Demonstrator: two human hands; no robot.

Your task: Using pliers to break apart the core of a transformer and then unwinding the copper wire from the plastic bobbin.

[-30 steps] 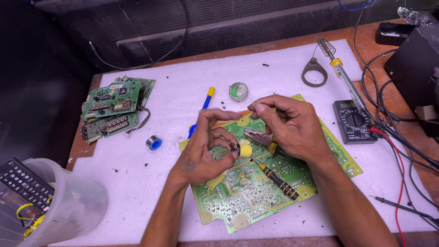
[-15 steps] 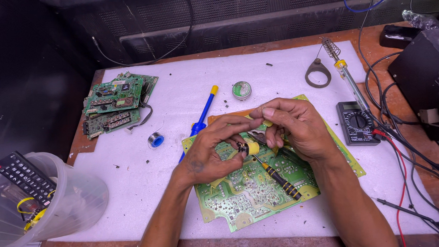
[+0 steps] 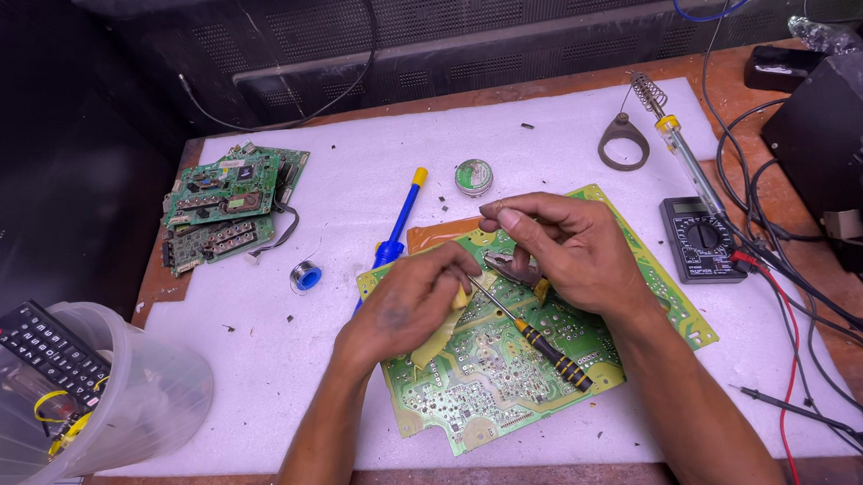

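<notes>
A clear plastic tub (image 3: 115, 407) with a black remote control (image 3: 48, 351) in it sits at the far left edge of the table (image 3: 282, 398), and a stack of small green boards (image 3: 223, 204) lies beyond it. Near the middle, the large green circuit board (image 3: 478, 388) lies flat, solder side up. It looks thin, stiff and light, but fragile at its joints and prickly with cut leads, so the bare edges seem the safest hold. The left hand (image 3: 405, 308) rests palm-down on the board, its grip curled around a small yellow part (image 3: 459, 298). A screwdriver (image 3: 545, 343) with a black-and-yellow handle lies across the board between the hands. The right hand (image 3: 565, 250) arches over the board's top edge, fingers pressed together on small pliers (image 3: 512, 268) – the forearm slants in from the lower right. Farther right lies a black multimeter (image 3: 702, 238).
</notes>
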